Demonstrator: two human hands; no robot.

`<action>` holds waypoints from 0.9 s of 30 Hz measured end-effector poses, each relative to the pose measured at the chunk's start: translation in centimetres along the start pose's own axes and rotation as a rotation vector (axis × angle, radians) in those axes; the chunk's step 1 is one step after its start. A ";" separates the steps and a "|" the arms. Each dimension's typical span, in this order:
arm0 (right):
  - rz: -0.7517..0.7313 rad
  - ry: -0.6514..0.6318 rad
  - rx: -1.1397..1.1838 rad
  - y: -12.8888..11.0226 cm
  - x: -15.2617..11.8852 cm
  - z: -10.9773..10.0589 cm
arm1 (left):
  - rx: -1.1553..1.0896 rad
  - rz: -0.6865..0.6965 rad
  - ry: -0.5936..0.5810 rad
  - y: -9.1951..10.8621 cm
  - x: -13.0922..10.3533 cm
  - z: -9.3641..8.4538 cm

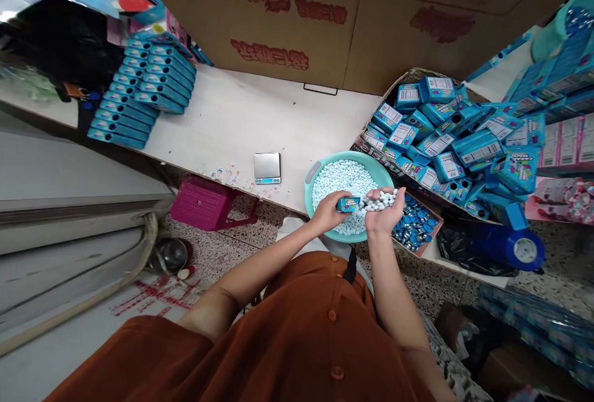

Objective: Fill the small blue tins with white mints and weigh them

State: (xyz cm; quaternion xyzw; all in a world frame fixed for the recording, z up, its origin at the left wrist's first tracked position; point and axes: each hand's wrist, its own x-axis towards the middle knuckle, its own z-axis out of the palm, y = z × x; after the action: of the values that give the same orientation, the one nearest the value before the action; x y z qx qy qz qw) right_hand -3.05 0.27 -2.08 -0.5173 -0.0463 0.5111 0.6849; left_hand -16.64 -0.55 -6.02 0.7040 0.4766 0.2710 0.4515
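Head view: left hand (330, 210) grips small box (348, 205), right hand (385, 209) cups pellets (378, 201) over basin (310, 180) at table edge (223, 176).

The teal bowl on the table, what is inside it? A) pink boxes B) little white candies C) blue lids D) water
B: the teal bowl is heaped with little white candies, and the right hand cups more of them beside the small blue box that the left hand holds over the bowl.
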 end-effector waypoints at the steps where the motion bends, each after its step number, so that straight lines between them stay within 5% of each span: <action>1: 0.005 0.015 -0.002 -0.1 0.0 0.1 | -0.008 -0.015 0.010 0.1 0.0 0.1; 7: 0.109 0.052 0.134 -0.5 1.2 -0.1 | -0.055 -0.096 0.027 0.4 0.0 0.3; 14: 0.375 0.016 0.361 0.2 3.6 -3.8 | 0.039 -0.130 -0.010 0.8 -0.3 -1.4; 18: 0.400 0.029 0.392 0.9 3.6 -5.2 | -0.086 -0.173 0.039 -0.2 -0.1 -1.3; 27: 0.393 -0.011 0.434 0.3 3.3 -5.5 | -0.354 -0.037 -0.054 -0.8 1.0 0.6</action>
State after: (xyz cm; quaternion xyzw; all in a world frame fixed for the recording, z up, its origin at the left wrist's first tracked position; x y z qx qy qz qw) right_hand 1.57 -0.91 -6.42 -0.3550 0.1617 0.6346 0.6671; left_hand -16.11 0.25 -7.05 0.6117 0.4221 0.3232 0.5859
